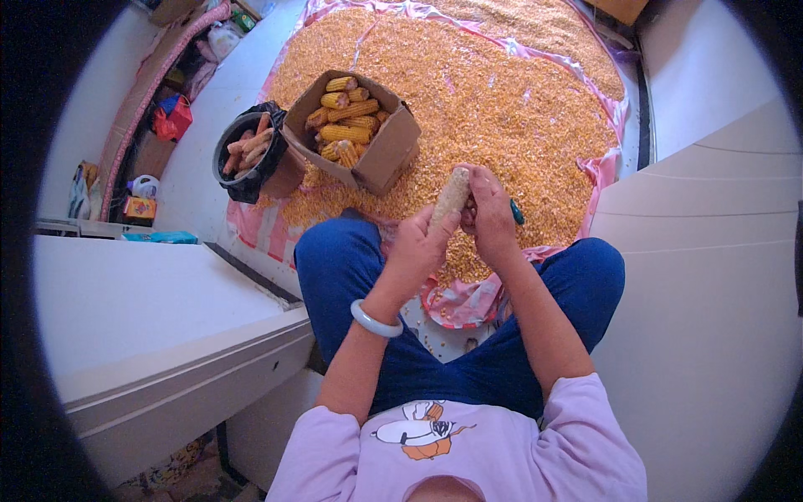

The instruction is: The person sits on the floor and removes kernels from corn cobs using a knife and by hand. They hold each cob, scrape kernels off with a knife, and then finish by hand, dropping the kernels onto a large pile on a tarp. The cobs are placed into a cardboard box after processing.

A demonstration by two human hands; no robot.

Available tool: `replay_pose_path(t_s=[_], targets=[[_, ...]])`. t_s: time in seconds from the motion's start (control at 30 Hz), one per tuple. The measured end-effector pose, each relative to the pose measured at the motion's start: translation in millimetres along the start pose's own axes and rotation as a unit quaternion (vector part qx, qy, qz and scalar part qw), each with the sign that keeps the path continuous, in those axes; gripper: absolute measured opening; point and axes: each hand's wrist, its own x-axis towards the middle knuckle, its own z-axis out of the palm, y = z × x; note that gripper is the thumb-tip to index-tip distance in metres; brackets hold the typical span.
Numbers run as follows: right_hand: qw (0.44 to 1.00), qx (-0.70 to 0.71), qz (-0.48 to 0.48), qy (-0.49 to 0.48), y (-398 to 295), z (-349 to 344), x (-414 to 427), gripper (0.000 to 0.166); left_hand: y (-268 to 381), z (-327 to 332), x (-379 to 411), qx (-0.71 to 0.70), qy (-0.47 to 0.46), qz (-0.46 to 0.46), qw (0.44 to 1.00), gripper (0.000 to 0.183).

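A pale corn cob (450, 196), bare over most of the side I see, is held between my hands above loose corn kernels (546, 138). My left hand (421, 241), below a pale bangle (376, 320), grips its lower end. The fingers of my right hand (490, 213) are on the cob's upper right side; what lies under them is partly hidden. A small teal object (517, 212) shows just beyond the right hand; whether it is held cannot be told. Ahead to the left, a cardboard box (392, 147) holds several yellow ears of corn (345, 133).
Left of the box stands a bucket lined with a black bag (248, 188), holding stripped cobs (251, 150). Kernels cover a pink and white sheet (599, 182). A white ledge (175, 357) is at my left and a pale panel (702, 301) at my right.
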Motion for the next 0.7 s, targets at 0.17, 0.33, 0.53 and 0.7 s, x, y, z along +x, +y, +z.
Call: replay_pose_path(t_s=[0.17,0.33,0.53,0.7], targets=[[0.997,0.071,0.036,0.007,-11,-4,3,0.027,13,-16,3,-0.244,-0.098,-0.137,0.955,0.048],[0.997,0.070,0.034,0.014,-4,-11,6,0.026,13,-10,-1,-0.101,-0.027,-0.069,0.992,0.043],[0.998,0.040,0.053,0.003,-6,-12,6,0.024,-2,-5,-1,0.109,0.030,0.083,0.990,0.031],[0.998,0.017,0.057,-0.001,0,-14,8,0.022,-1,-6,5,0.062,0.036,0.062,0.996,0.033]])
